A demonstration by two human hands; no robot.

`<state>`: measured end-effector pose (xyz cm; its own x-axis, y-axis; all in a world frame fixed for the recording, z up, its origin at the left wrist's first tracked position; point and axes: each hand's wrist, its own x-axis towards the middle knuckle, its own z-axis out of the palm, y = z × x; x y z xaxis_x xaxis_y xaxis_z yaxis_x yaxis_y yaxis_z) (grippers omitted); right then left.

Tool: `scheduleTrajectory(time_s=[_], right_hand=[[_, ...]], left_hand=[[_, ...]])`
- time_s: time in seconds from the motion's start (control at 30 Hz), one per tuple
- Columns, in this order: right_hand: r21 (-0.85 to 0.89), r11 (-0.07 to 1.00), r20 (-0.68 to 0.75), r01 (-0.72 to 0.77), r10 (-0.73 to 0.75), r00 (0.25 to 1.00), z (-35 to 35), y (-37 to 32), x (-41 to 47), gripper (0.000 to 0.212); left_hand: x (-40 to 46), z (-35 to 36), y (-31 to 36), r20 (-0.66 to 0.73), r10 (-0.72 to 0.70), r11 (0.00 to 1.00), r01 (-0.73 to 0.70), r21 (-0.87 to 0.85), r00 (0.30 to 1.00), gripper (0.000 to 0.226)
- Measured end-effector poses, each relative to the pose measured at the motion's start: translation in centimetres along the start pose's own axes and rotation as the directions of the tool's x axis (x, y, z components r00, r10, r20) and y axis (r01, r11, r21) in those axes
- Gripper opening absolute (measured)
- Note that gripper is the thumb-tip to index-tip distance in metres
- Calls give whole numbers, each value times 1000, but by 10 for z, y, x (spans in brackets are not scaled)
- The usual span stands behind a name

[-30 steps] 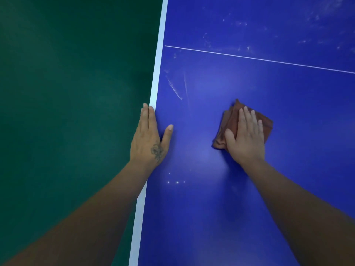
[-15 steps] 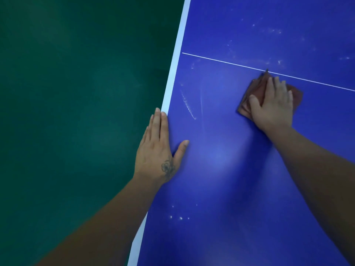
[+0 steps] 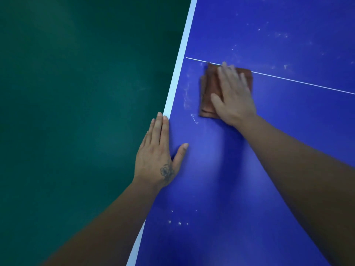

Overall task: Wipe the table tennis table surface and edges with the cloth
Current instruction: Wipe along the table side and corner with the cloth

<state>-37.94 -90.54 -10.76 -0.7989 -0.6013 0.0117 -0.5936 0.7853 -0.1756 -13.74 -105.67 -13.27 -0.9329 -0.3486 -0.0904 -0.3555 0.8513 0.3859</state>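
Mostly unfinished, judging by visible dust. Right hand [image 3: 233, 96] flat on cloth [image 3: 208, 93], fingers straight and spread, pressing rather than gripping; slightly blurred, so probably mid-stroke. Cloth folded, brown, lying flat on bench [image 3: 269, 169], near left edge, top corner touching white centre line [image 3: 307, 84]. Left hand [image 3: 159, 152] flat and relaxed, holding nothing, fingers laid along white edge stripe [image 3: 179, 68] at left edge, thumb spread onto blue surface. Looks like bracing only.

Done so far, as a judgement: patch between both forearms reads fairly clean and glossy, few marks.

Left to do:
- pale smears [image 3: 186, 93] just left of cloth, between cloth and edge stripe
- short white scratch-like mark [image 3: 194, 119] just below those smears; may not wipe off
- scattered specks [image 3: 178, 222] on near part of bench, below left hand
- dusty blotches [image 3: 280, 35] well beyond centre line, across far half, untouched by the look of it
- edge stripe and side edges: no sign of wiping there; cannot tell for hidden sides

Far corners and right edge out of view, so state unknown. Green floor [image 3: 76, 112] beside left edge, nothing on it visible.

Estimate: early-to-middle of surface pass, edges pending.
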Motion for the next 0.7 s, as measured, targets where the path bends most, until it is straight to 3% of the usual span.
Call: scheduleTrajectory(time_s=[0.13, 0.3, 0.4, 0.57, 0.63, 0.7], right_hand=[[-21, 965, -23, -263, 263, 965, -3, 45, -22, 88], [-25, 933, -44, -359, 357, 933, 4, 20, 6, 91], [-21, 959, -43, -282, 281, 959, 8, -8, 30, 84], [-8, 999, -5, 45, -45, 999, 14, -74, 51, 60], [83, 986, -19, 141, -140, 990, 14, -93, 51, 53], [281, 954, -131, 102, -68, 989, 9, -99, 49, 45]], left_hand=[[0, 1, 0, -1, 0, 1000, 0, -2, 1000, 92], [-1, 1, 0, -10, 2, 1000, -2, -10, 1000, 93], [-1, 1, 0, -13, 2, 1000, -2, -11, 1000, 94], [0, 2, -1, -27, 10, 1000, -10, -17, 1000, 92], [1, 2, -2, -22, 7, 1000, -7, -5, 1000, 91], [1, 1, -1, -18, 4, 1000, -4, 2, 1000, 91]])
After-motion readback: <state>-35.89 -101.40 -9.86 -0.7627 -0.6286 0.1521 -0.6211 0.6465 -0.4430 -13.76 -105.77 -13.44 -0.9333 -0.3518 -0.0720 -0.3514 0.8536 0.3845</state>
